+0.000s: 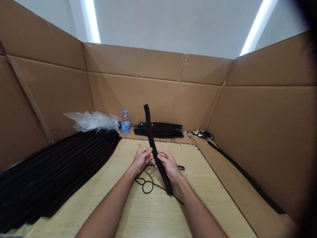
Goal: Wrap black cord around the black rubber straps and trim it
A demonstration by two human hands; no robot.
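A curved black strip (pixel 149 129) with a hole near each end stands slantwise between my hands, its upper end pointing away from me. My left hand (pixel 141 159) pinches its left edge around the middle. From the other side my right hand (pixel 168 162) grips the strip slightly lower, its thumb and fingers closed on it. A thin black cord (pixel 148 191) lies in loops on the table below, passing by the strip's lower end. Behind my right hand a small dark tool (pixel 181 168) sticks out, mostly hidden.
Many long black strips (pixel 64 165) lie piled at the left, beside clear plastic bags (pixel 95 120). A water bottle (pixel 125 123) stands at the back near stacked short black strips (pixel 158 130). Tangled cords (pixel 204 135) and one long strip (pixel 245 177) lie right. Cardboard walls (pixel 153 92) enclose the table.
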